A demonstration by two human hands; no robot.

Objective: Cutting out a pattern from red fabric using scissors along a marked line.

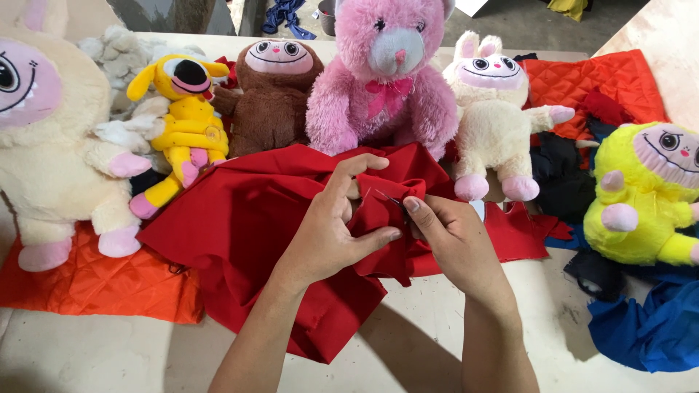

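Before the pink teddy bear [382, 73], both hands, left [331, 233] and right [448, 233], pinch bunched red cloth [247, 218], hiding the fingertips.

A pale, scuffed worktable [437, 342] fills most of the view, its far edge running across toward twelve o'clock. Beyond it lies a grey concrete floor [524, 25], with blue cloth [287, 14] heaped at eleven o'clock. The light is even, casting soft shadows on the tabletop.
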